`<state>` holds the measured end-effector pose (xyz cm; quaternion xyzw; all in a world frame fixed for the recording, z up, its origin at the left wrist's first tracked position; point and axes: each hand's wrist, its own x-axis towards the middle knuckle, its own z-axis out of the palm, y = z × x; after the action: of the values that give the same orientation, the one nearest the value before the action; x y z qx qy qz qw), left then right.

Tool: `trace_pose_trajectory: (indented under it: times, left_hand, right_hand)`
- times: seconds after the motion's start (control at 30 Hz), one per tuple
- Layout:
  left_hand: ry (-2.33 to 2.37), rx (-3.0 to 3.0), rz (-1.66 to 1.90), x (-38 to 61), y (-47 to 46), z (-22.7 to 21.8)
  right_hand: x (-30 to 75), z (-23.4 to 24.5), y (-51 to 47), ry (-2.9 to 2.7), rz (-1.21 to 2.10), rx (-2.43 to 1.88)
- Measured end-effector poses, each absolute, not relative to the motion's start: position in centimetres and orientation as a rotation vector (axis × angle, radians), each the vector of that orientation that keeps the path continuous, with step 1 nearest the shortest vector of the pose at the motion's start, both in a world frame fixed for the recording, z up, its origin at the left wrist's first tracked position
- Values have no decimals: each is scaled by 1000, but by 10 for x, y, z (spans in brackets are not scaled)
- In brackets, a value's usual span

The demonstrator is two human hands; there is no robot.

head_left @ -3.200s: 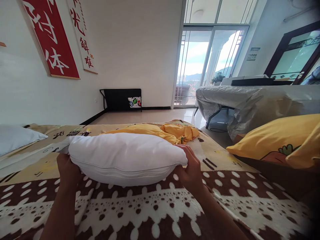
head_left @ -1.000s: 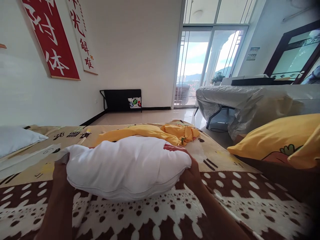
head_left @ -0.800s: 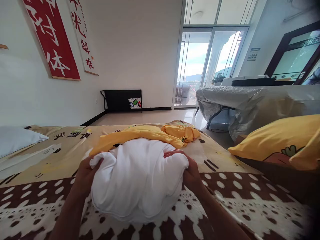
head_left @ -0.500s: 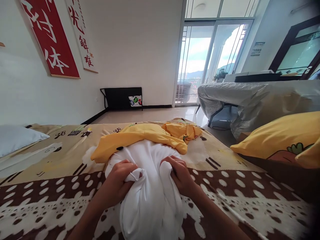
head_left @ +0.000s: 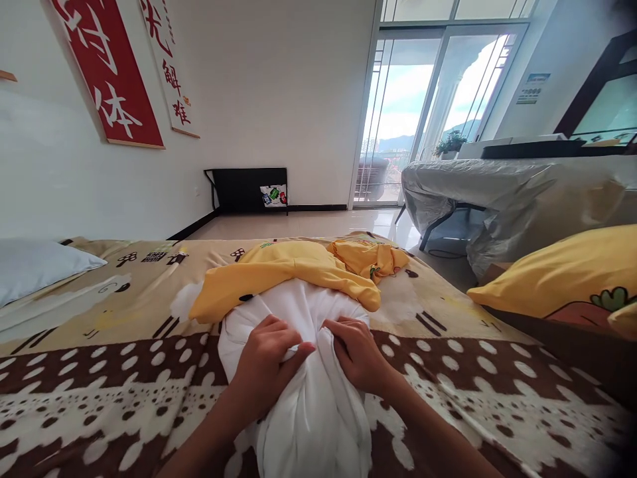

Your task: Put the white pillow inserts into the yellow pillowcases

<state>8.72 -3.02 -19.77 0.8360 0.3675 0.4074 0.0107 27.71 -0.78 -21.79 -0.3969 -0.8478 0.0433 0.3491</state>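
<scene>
A plump white pillow [head_left: 311,418] lies lengthwise in front of me, its cloth drawn into folds between my hands. My left hand [head_left: 273,362] grips the cloth from the left, thumb pointing inward. On the right side, my right hand [head_left: 355,352] has its fingers curled over a bunched fold of the same cloth. The two hands are close together. A yellow pillowcase [head_left: 293,262] is draped across the pillow's far end. Another crumpled yellow cloth [head_left: 371,257] with a carrot print touches it at the right.
Under everything spreads a brown and beige patterned blanket [head_left: 129,378]. A white pillow [head_left: 44,265] rests at the left. To the right, a yellow carrot-print pillow [head_left: 557,272] sits on a brown box. Beyond stands a plastic-covered table [head_left: 462,179].
My left hand has moved inward, closer to the right hand, and its grip on the cloth has shifted. The folds between the hands are tighter. The view has shifted slightly.
</scene>
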Motion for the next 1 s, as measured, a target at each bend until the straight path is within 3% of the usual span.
trace_pose_trajectory:
  times: [0.1,0.2,0.53,0.83,1.0]
  left_hand:
    - [1001,2478,1315,78,-31,-190]
    - [959,2352,1128,68,-28,-185]
    - [1299,2502,617,81,-16,-202]
    - [1123,2294,927,88,-16,-207]
    - [1066,2332,943,96,-18,-212]
  right_hand:
    - [282,-213,-5,-2088,144,-953]
    - [287,-209,-3,-1982,161,-845]
    - [289,-209,-14,-1543,280,-790]
    - [279,-208,-11,-2142,83,-1434]
    - [273,-209,-17,-2289,20,-1548]
